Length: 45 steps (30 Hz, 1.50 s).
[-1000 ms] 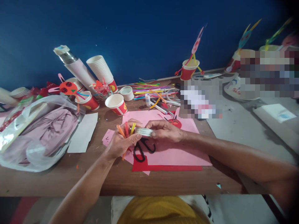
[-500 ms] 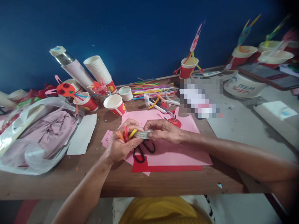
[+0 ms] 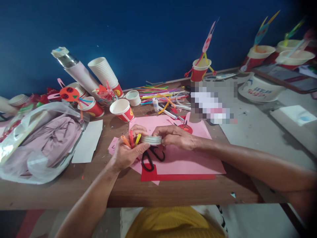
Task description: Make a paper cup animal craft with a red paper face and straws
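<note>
Your left hand (image 3: 128, 153) is curled closed around three straws (image 3: 131, 139), orange, red and yellow, whose upper ends stick out above your fingers. Your right hand (image 3: 177, 138) is nearly closed, its fingertips (image 3: 158, 131) pinching the edge of a pale tape roll (image 3: 151, 140). The roll sits between your hands, just beside the straws, held above the worktop.

Below your hands, black-handled scissors (image 3: 150, 159) lie on a pink paper sheet (image 3: 188, 165), which overlaps a red paper sheet (image 3: 158, 177) near the worktop's (image 3: 61, 195) front edge. A small red paper face (image 3: 185, 128) lies at the far edge of the pink sheet.

Toward the back edge, a red-and-white paper cup (image 3: 122, 110) stands upright, just behind your left hand, and a loose pile of colored straws (image 3: 160, 96) lies to its right. Further left, a tall stack of paper cups (image 3: 102, 72) leans back, and a plastic bag (image 3: 37, 168) holding mauve cloth (image 3: 53, 140) sits near the left edge beside a white paper sheet (image 3: 86, 141). A blurred patch hides part of the back right corner.
</note>
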Tool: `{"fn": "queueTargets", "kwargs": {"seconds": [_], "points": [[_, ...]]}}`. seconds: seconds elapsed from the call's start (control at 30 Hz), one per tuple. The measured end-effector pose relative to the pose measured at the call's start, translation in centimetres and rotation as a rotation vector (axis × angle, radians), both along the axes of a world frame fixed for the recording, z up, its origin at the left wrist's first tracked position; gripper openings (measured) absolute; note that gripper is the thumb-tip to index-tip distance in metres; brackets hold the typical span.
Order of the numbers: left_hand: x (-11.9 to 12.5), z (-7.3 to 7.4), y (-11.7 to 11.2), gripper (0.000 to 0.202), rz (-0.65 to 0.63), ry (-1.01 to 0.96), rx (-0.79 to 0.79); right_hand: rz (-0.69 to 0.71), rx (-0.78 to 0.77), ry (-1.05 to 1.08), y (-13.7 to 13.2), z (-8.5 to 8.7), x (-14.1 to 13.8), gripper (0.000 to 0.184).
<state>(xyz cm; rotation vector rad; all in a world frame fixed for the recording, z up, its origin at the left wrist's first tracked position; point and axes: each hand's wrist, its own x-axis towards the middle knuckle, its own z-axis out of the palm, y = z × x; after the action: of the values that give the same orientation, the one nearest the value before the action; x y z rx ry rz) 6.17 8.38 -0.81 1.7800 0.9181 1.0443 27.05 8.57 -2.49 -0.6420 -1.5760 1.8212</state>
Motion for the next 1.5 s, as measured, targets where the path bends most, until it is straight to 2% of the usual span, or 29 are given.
{"fn": "queueTargets", "kwargs": {"seconds": [0.07, 0.2, 0.4, 0.57, 0.8, 0.97, 1.2, 1.33, 1.5], "points": [[-0.2, -0.1, 0.1, 0.019, -0.017, -0.061, -0.089, 0.021, -0.031, 0.074, 0.0, -0.3, -0.1, 0.017], [-0.5, -0.3, 0.1, 0.022, -0.15, -0.2, -0.336, 0.027, -0.033, 0.132, 0.1, -0.6, -0.3, 0.014], [-0.7, -0.7, 0.4, 0.022, -0.182, -0.256, -0.444, 0.019, -0.047, 0.152, 0.0, -0.6, -0.3, 0.014], [-0.7, -0.9, 0.6, 0.023, -0.227, -0.33, -0.477, 0.011, -0.079, 0.159, 0.1, -0.5, -0.3, 0.014], [-0.8, -1.2, 0.5, 0.02, -0.26, -0.282, -0.42, -0.015, -0.065, 0.118, 0.2, -0.7, -0.2, 0.015], [-0.5, -1.1, 0.3, 0.018, -0.211, -0.223, -0.36, -0.075, 0.005, 0.051, 0.4, -0.8, -0.3, 0.019], [0.2, -0.8, -0.1, 0.017, -0.154, -0.171, -0.419, -0.123, -0.025, -0.064, 0.2, -1.0, -0.6, 0.018], [0.5, -0.8, -0.2, 0.019, -0.124, -0.143, -0.363, -0.156, 0.009, -0.155, 0.2, -1.0, -0.6, 0.021], [0.4, -0.8, 0.1, 0.021, -0.085, -0.062, -0.357, -0.14, -0.057, -0.07, 0.0, -1.1, -0.7, 0.014]]}}
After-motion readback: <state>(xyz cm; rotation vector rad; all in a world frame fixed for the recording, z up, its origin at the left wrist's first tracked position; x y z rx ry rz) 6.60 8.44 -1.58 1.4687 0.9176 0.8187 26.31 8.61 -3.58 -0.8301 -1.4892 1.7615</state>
